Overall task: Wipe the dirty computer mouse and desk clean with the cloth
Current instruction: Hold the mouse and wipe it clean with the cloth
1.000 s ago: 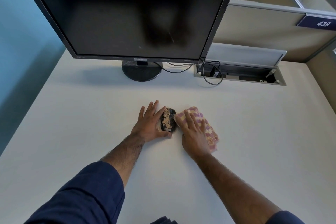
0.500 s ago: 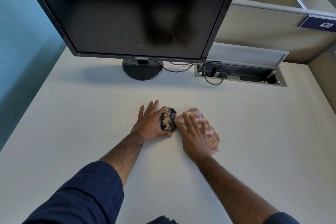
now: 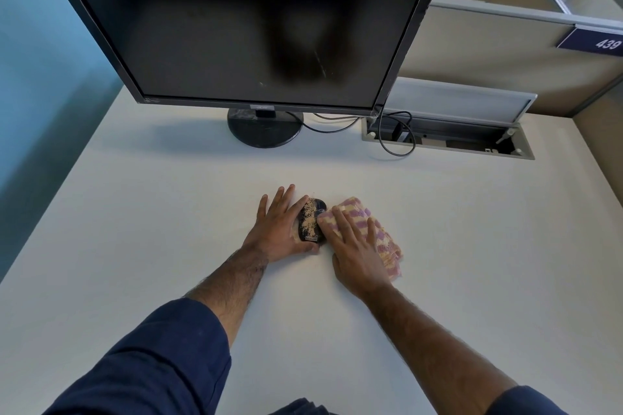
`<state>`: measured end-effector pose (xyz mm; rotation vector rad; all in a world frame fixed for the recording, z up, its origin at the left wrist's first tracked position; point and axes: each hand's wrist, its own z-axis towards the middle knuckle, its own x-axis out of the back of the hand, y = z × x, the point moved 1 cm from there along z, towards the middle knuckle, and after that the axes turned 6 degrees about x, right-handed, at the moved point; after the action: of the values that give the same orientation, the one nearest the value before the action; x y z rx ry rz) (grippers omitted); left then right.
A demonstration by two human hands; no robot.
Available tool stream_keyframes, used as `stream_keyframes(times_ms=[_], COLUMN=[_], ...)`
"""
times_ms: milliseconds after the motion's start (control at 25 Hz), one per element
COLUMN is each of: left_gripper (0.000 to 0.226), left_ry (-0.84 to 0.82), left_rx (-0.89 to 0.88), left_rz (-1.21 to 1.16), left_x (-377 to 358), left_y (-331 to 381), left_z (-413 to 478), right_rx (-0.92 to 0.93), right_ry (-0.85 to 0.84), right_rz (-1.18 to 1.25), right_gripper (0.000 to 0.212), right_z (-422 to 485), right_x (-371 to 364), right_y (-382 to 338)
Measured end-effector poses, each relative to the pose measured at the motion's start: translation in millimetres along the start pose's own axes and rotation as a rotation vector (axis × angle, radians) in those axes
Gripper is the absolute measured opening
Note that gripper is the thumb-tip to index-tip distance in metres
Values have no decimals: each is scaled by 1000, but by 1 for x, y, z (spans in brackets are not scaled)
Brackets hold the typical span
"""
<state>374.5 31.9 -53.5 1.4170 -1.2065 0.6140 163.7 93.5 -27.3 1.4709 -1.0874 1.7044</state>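
White tabletop (image 3: 168, 229) takes up most of the view, w/ a dark monitor (image 3: 249, 27) on its round stand well beyond the fingertips and an open cable tray (image 3: 448, 135) beyond and to the right. Cloth (image 3: 381, 239), pink/cream check, lies flat under the right hand (image 3: 357, 256); fingers (image 3: 340, 226) spread and pressing it down, not bunched, its leading edge touching the right side of the mouse. Left hand (image 3: 276, 232) is open too, fingers splayed along the mouse's left side, thumb curled round the near end, bracing rather than clamping. Mouse (image 3: 312, 221), small and black, sits between the two hands, top dusted w/ tan crumbs; wiping looks barely begun. Risks, as I read it: a sweep from the right prob pushes crumbs off onto the tabletop or under the left palm, so grit just relocates; w/ only a light brace the mouse could skid or spin out; a flat cloth may smear instead of lifting. Room: plenty of bare surface left of the left fingers and right of the cloth, and ahead of the fingertips before the stand. Left tabletop edge is far off; near edge not visible.
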Motion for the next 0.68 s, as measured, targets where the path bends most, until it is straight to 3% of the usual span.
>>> stream_keyframes(times_ms=[160,360,680], left_gripper=[127,126,125], left_ry=[-4,2,-14], left_rx=[-2,-8,-7], left_rz=[-1,-1,-11], left_x=[0,0,0], left_y=[-1,0,-1], left_z=[0,0,0], right_rx=[-118,-7,-147], right_ry=[46,39,27], right_rz=[86,64,88], right_gripper=[73,72,72], right_z=[12,7,30], right_x=[7,2,6], right_y=[2,-4,9])
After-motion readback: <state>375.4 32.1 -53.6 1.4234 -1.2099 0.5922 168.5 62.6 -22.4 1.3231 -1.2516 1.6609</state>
